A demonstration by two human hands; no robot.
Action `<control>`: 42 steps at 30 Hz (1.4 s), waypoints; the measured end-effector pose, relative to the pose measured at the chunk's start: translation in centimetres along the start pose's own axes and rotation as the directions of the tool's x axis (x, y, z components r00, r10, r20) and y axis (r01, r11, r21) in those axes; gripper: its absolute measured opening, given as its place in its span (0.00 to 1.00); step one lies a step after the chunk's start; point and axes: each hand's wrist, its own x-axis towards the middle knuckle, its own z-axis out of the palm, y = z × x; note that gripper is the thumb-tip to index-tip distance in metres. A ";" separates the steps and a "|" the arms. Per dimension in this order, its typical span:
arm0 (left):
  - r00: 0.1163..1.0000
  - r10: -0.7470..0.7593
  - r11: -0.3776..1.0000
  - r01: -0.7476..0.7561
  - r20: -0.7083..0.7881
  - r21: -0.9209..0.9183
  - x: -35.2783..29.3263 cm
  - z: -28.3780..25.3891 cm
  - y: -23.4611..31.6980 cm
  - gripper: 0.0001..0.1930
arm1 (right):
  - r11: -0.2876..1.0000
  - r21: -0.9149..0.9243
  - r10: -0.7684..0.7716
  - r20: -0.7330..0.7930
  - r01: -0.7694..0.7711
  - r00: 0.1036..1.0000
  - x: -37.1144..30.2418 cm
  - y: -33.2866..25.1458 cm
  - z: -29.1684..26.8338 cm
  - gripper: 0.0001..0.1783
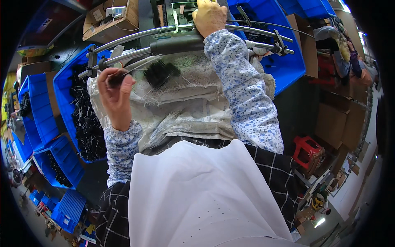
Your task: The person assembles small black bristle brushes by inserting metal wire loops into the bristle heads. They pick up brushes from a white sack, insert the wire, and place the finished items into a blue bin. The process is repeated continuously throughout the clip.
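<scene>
The left hand has its thumb and fingers closed around a dark bristly brush, just below the left end of the metal rails. The right hand bends over the machine beyond the rails, its fingers curled, though what they grip cannot be told. Black brushes lie on the pale cloth between the forearms, beside a blue bin filled with more.

White number on dark-red panel
</scene>
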 end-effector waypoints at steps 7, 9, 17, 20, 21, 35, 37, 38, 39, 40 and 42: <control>0.968 -0.103 0.989 0.124 0.229 -0.080 -0.2 1.4 0.9 0.15 | 0.999 -0.022 -0.031 -0.127 0.029 0.991 -0.4 3.9 -2.0 0.13; 0.966 -0.114 0.990 0.130 0.230 -0.058 -0.5 0.9 0.5 0.15 | 0.999 -0.037 0.015 -0.040 -0.016 0.999 -0.2 5.2 -2.9 0.15; 0.942 -0.124 0.969 0.182 0.311 -0.166 0.3 1.4 -0.2 0.15 | 0.999 0.042 -0.011 0.145 0.005 0.989 2.8 11.7 -3.4 0.13; 0.938 -0.097 0.951 0.186 0.334 -0.247 0.3 2.2 0.1 0.15 | 0.997 0.031 -0.074 0.286 0.068 0.955 3.7 12.9 -4.2 0.12; 0.935 -0.090 0.946 0.188 0.343 -0.265 0.3 2.2 0.2 0.15 | 0.998 -0.039 -0.045 0.274 0.058 0.961 4.0 12.7 -6.2 0.11; 0.973 -0.007 0.999 -0.003 0.230 0.044 -0.6 6.1 -0.7 0.20 | 0.803 0.591 -0.292 0.510 -0.083 0.809 -7.5 -2.5 -14.0 0.13; 0.946 -0.064 0.930 -0.058 0.317 0.363 -0.8 4.4 -2.1 0.22 | 0.966 0.236 -0.027 0.501 -0.107 0.865 -4.8 -0.7 -12.1 0.15; 0.932 -0.106 0.858 -0.090 0.346 0.505 -0.9 3.7 -2.7 0.24 | 0.984 0.175 -0.017 0.266 -0.031 0.964 -3.5 1.4 -9.6 0.15; 0.890 -0.190 0.763 -0.133 0.416 0.633 -1.0 3.5 -2.9 0.24 | 0.998 -0.002 -0.055 0.140 0.056 0.989 -2.2 3.4 -7.4 0.16; 0.895 -0.153 0.679 -0.213 0.420 0.702 -1.4 3.3 -3.8 0.24 | 0.995 0.095 -0.041 0.059 0.035 0.997 -1.1 3.5 -7.4 0.12; 0.868 -0.068 0.502 -0.396 0.492 0.769 -1.5 3.7 -6.6 0.24 | 0.997 -0.029 -0.075 0.014 0.075 0.997 -0.2 5.6 -6.3 0.12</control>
